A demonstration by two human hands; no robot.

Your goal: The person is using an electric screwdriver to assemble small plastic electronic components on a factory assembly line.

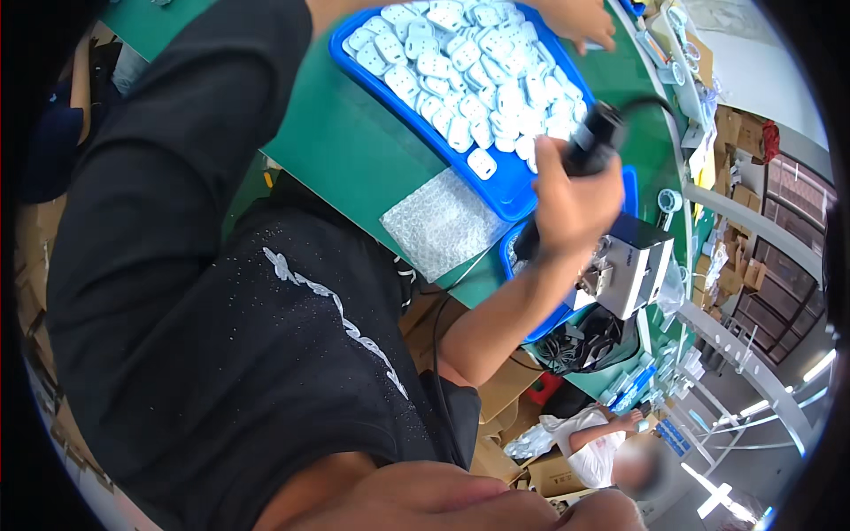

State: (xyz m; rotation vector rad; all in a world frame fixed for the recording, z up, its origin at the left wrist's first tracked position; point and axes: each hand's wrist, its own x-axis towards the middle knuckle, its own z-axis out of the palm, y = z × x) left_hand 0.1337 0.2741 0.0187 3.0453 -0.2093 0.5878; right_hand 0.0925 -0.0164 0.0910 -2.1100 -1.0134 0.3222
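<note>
My right hand (580,199) is wrapped round a black corded electric screwdriver (595,142). Its upper end is blurred, and its other end shows dark below my fingers. At the top edge my left hand (571,19) reaches over the tray's far side; its fingers are curled round something pale that I cannot make out. Between my hands lies a blue tray (505,190) heaped with white plastic housings (465,57), rounded and with small holes. A single white housing (482,164) sits apart near the tray's close corner.
A sheet of bubble wrap (443,226) lies on the green table (332,146) beside the tray. A white and black box-shaped machine (633,265) stands right of my right wrist, by another blue tray. A person in white (595,451) is further off, among cardboard boxes (553,475).
</note>
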